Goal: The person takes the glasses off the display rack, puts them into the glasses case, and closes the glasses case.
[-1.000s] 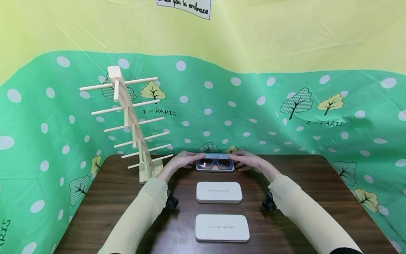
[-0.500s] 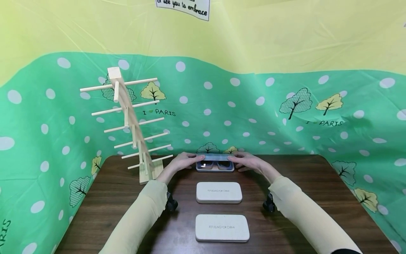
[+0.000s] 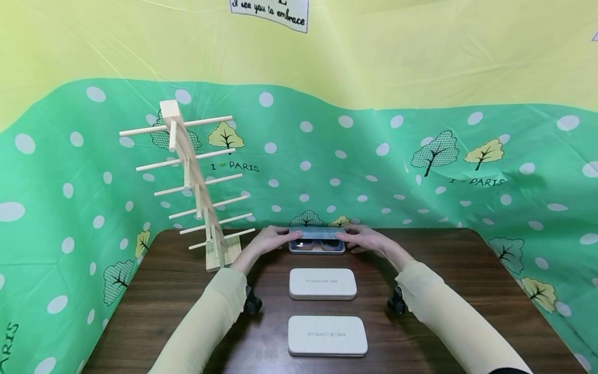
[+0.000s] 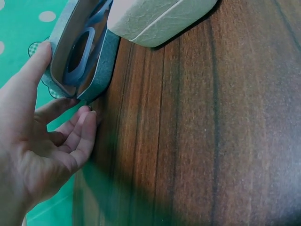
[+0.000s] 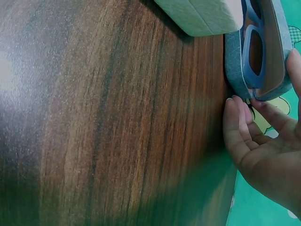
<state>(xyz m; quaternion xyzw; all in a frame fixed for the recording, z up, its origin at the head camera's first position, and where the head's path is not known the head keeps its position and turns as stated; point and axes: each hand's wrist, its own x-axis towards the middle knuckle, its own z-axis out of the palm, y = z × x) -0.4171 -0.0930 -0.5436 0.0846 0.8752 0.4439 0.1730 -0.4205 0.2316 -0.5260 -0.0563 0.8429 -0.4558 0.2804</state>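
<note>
At the table's far edge lies a blue-grey glasses case (image 3: 317, 232), its lid partly lowered. Sunglasses (image 4: 89, 47) with a blue frame rest inside; from the head view only their lower part shows under the lid. My left hand (image 3: 273, 239) holds the case's left end, thumb on the lid and index finger at the end by the hinge. At the opposite end my right hand (image 3: 366, 239) holds the case the same way, as the right wrist view shows with the case's end (image 5: 233, 66). The other fingers of both hands are bent beside the case.
Two closed white glasses cases, a farther one (image 3: 322, 283) and a nearer one (image 3: 327, 335), lie in a row between my forearms. A wooden rack (image 3: 198, 182) with several pegs stands left of my left hand. Patterned cloth (image 3: 383, 166) hangs behind the dark wooden table (image 3: 458, 291).
The lid of the far case has swung down toward me and covers more of the sunglasses. Both hands have moved slightly with it. The white cases stay put.
</note>
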